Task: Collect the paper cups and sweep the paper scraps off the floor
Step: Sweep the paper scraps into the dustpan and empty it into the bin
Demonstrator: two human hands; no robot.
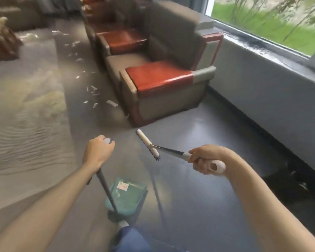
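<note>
My left hand [98,151] grips the top of a dark upright handle whose green dustpan [127,195] hangs low near my feet. My right hand [205,159] holds the white grip of a small broom [148,144], its white head with dark bristles raised in the air and pointing forward. White paper scraps [94,90] lie scattered along the dark floor ahead, in a trail beside the armchairs. One longer scrap [112,103] rests by the nearest chair's corner. No paper cups are visible.
A row of grey armchairs with red-brown armrests [158,77] lines the right side of the aisle. A pale patterned rug [25,113] covers the left. A grey wall and window sill [262,82] run along the right. More furniture [2,39] stands far left.
</note>
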